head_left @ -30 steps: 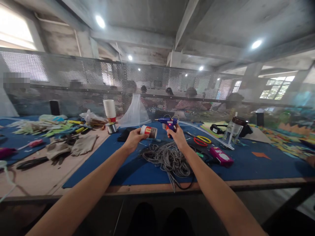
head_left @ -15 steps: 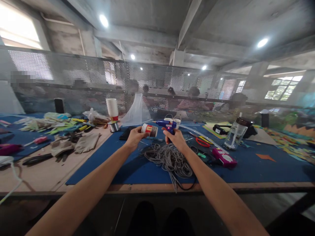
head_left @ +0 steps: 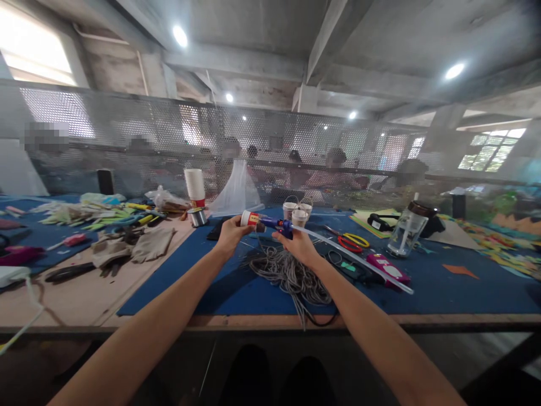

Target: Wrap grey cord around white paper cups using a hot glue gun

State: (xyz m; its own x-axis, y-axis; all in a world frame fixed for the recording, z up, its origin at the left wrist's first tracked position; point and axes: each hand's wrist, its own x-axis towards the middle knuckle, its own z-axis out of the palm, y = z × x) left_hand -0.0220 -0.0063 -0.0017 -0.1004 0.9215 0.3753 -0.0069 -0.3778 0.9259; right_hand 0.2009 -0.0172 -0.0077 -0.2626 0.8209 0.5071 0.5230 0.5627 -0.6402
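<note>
My left hand is closed around a small paper cup, white with a red and yellow band, tilted on its side. Grey cord seems to wrap the cup's right end. In my right hand is a blue hot glue gun, its nozzle pointing left at the cup; whether it touches is unclear. A long clear glue stick sticks out of the gun's back. Below both hands lies a tangled heap of grey cord. Small cups with thin loop handles stand just behind the gun.
On the blue mat to the right are scissors, a magenta device and a lidded bottle. Stacked paper cups, a wire spool and gloves are at left. A perforated screen stands behind, people beyond it.
The glue gun has moved left and turned, bringing its nozzle to the cup, and its glue stick has swung down toward the right front. The cup has tilted and risen slightly.
</note>
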